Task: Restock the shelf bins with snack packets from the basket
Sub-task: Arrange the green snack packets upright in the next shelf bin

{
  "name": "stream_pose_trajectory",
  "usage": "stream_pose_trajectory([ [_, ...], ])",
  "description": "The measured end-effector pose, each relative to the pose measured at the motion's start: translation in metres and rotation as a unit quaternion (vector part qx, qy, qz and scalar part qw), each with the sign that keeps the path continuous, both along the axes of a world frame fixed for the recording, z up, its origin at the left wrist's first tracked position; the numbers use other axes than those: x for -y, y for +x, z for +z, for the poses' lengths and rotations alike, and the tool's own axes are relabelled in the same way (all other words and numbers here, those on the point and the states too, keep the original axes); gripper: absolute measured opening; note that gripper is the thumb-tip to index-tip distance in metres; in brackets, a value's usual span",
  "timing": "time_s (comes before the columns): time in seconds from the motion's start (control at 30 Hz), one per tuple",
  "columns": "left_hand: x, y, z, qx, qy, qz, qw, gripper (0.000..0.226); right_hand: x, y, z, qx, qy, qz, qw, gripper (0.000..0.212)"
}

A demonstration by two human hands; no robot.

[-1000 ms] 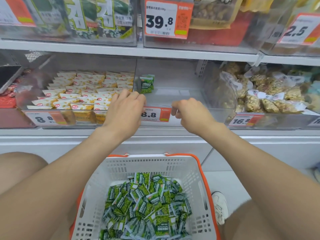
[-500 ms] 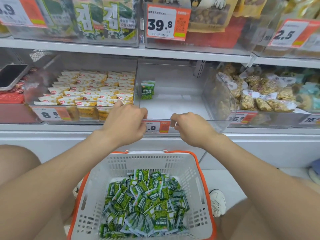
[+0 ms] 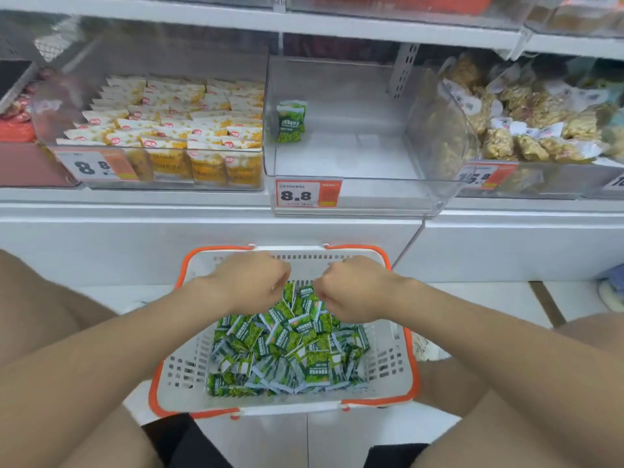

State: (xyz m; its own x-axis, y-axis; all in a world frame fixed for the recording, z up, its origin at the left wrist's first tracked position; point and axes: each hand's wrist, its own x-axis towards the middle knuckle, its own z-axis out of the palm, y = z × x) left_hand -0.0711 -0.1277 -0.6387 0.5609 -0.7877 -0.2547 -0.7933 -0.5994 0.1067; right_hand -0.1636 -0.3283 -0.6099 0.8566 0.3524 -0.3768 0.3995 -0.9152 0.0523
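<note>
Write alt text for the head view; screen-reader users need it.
Both hands, left and right, reach into a white basket of green packets. On the shelf above, a clear bin tagged 8.8 holds only one or two such packets, between a bin of yellow packets and a bin of clear bags.

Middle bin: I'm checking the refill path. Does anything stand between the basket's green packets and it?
Nothing visible does. The bin juts out open-topped above the basket, with a packet or two at its back left. The left hand and right hand are over the green packets.
</note>
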Motion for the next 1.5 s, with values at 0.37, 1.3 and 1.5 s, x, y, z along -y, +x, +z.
stream_pose_trajectory([
  [0.37,0.022,-0.019,-0.170,-0.193,0.218,0.017,0.956,0.049,-0.010,-0.013,-0.075,-0.212,-0.121,0.054,0.968,0.013],
  [1.3,0.028,0.020,-0.044,-0.382,-0.288,0.217,0.851,0.011,0.007,0.031,0.004,-0.028,0.057,-0.150,0.987,0.025],
  [1.5,0.021,0.024,0.048,-0.415,-0.422,0.190,0.783,0.018,0.017,0.036,0.036,-0.037,0.388,-0.274,0.879,0.033],
])
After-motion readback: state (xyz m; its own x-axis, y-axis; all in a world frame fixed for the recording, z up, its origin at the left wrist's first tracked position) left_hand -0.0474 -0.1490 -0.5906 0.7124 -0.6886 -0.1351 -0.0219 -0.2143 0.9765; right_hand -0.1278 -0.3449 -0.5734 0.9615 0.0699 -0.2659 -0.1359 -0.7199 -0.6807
